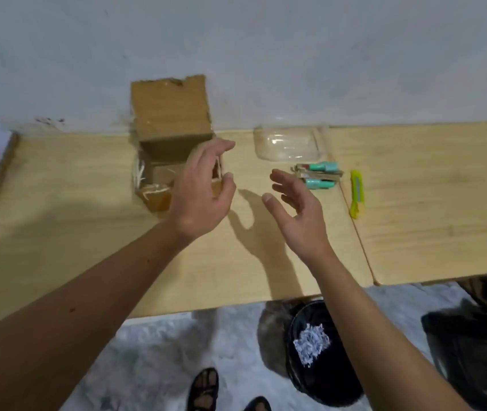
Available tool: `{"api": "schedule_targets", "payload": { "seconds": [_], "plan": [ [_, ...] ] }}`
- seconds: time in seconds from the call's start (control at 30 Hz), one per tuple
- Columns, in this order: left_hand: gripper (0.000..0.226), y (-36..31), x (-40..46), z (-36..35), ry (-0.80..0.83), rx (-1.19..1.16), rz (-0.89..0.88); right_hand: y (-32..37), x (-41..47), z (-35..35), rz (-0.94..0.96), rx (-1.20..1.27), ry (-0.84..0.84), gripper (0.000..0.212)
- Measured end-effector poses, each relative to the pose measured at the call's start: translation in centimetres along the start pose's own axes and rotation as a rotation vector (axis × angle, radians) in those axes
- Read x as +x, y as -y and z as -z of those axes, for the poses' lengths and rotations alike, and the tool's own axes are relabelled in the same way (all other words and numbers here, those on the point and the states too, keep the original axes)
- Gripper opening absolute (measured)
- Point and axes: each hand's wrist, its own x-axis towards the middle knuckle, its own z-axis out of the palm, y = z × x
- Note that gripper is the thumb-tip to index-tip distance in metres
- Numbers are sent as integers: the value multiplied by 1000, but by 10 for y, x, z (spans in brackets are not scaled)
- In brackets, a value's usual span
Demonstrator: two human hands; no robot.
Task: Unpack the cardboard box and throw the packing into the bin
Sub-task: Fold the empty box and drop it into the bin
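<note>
An open cardboard box (165,134) stands on the wooden table (58,221) near the wall, its back flap upright. Strands of white shredded paper (139,175) cling inside its left wall and front edge. My left hand (203,188) hovers in front of the box's right side, fingers relaxed and empty. My right hand (295,203) hangs open over the table to the right of the box, holding nothing. A black bin (319,366) sits on the floor below the table's front edge with a clump of white shredded paper (312,344) in it.
A clear plastic tray (288,145) lies by the wall. Teal-handled tools (319,175) and a yellow-green utility knife (357,192) lie right of my right hand. A second table (444,203) adjoins on the right. My sandalled feet (203,390) are on the floor.
</note>
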Motion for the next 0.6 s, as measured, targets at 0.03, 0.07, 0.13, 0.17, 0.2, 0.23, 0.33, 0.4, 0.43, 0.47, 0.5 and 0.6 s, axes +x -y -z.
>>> {"api": "schedule_targets", "payload": {
  "seconds": [0.03,0.07,0.13,0.17,0.2,0.23,0.33,0.4,0.43,0.47,0.5,0.6],
  "plan": [
    [44,13,7,16,-66,22,36,9,15,-16,3,10,24,48],
    [44,26,12,30,-125,38,85,17,30,-32,2,21,46,51],
    [44,55,21,53,-214,49,175,28,57,-62,-11,35,80,54],
    [44,68,25,60,-241,46,223,33,71,-76,-27,42,97,57],
    [45,80,30,65,-257,27,283,36,83,-89,-50,53,114,60],
    [48,90,34,68,-260,-16,366,38,95,-101,-81,69,128,65],
    [61,109,50,66,-176,-296,694,44,119,-129,-199,115,157,76],
    [64,117,54,61,-151,-426,770,41,126,-139,-244,153,178,72],
    [63,124,54,57,-156,-457,769,40,127,-142,-245,173,188,67],
    [60,130,52,53,-167,-483,757,38,127,-144,-246,190,190,67],
    [56,135,50,50,-175,-504,762,36,127,-144,-251,206,187,70],
    [53,138,52,50,-202,-557,769,30,128,-143,-258,238,154,80]
  ]
}}
